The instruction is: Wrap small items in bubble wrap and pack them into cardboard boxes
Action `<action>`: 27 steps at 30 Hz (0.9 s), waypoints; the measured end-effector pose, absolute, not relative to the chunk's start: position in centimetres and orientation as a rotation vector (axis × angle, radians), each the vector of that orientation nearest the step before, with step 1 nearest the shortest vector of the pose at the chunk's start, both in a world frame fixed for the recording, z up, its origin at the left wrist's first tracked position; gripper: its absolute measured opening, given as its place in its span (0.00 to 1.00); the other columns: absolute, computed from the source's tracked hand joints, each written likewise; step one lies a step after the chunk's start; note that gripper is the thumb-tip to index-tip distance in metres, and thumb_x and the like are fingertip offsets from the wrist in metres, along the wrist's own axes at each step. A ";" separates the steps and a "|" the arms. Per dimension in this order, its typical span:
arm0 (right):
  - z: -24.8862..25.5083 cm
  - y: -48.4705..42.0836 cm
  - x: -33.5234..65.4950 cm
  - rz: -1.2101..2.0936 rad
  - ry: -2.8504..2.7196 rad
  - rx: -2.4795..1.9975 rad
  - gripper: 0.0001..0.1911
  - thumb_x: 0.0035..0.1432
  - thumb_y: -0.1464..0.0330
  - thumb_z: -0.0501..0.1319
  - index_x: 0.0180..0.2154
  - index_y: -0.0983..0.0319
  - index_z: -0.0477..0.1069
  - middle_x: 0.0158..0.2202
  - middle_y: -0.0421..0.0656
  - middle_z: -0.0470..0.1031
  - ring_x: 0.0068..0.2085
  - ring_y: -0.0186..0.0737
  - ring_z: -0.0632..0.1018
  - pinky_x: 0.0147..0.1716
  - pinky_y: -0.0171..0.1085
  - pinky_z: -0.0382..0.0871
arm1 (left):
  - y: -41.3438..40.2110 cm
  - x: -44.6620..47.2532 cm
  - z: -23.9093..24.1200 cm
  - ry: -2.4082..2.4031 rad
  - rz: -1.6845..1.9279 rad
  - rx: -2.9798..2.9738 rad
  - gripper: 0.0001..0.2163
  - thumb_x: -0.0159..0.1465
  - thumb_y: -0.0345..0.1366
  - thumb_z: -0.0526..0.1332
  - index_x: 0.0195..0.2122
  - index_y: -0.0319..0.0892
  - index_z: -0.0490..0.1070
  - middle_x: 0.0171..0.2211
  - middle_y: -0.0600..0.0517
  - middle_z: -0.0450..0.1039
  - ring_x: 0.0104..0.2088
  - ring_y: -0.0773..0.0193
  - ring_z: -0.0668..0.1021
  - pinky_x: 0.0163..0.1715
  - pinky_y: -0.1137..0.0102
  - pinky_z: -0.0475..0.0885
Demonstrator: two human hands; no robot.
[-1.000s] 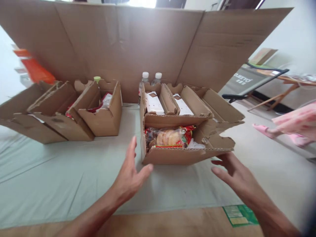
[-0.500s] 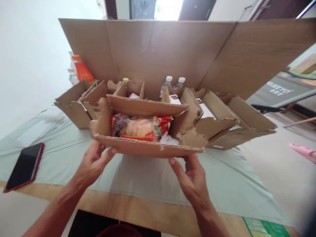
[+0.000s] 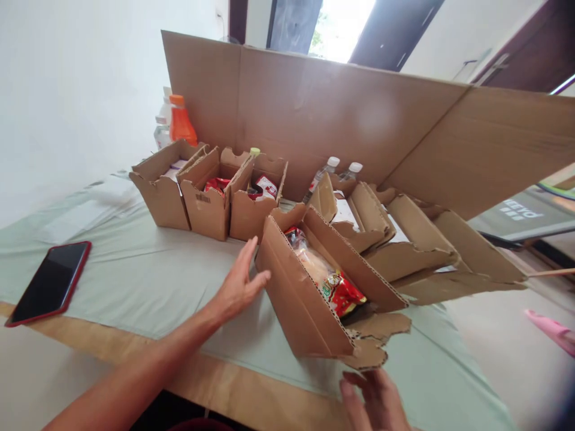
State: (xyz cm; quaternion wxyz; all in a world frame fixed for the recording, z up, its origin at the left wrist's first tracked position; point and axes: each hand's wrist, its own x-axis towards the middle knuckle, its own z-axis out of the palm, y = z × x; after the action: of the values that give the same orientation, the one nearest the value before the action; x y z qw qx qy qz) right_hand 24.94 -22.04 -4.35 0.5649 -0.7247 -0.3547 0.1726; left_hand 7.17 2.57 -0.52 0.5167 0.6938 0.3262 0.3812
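A narrow cardboard box [image 3: 296,299] lies turned at an angle on the pale green cloth, with a bag of bread in red wrapping [image 3: 330,281] inside it. My left hand [image 3: 238,284] is open, fingers stretched, its fingertips at the box's left end. My right hand [image 3: 375,401] is at the bottom edge, just under the box's torn flap [image 3: 375,341], fingers apart and holding nothing. Behind the box stand more open cardboard boxes [image 3: 390,245] with white packets in them.
Three small boxes [image 3: 206,194] with packets stand at the back left, by an orange bottle [image 3: 181,120]. Two water bottles [image 3: 335,170] stand against a tall cardboard sheet [image 3: 359,120]. A red-cased phone [image 3: 47,284] lies on the cloth [image 3: 135,275] at left. The table's wooden edge [image 3: 233,389] runs near me.
The box was held up in both hands half a second ago. Now it rests on the cloth, turned with one end toward me, and both hands have let go.
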 end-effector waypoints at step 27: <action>-0.7 -10.1 28.3 0.041 -1.406 -1.971 0.19 0.64 0.50 0.58 0.32 0.58 0.72 0.28 0.42 0.80 0.27 0.40 0.78 0.28 0.36 0.70 | 4.7 8.7 -0.3 0.754 0.874 1.629 0.30 0.68 0.48 0.60 0.69 0.44 0.62 0.71 0.43 0.60 0.70 0.47 0.63 0.69 0.52 0.60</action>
State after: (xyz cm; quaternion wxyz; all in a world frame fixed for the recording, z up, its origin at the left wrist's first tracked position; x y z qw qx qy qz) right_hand 28.29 -10.07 -0.74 0.3521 -0.7618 -0.5435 0.0158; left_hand 8.70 4.69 -0.31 0.5416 0.6859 0.3174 0.3681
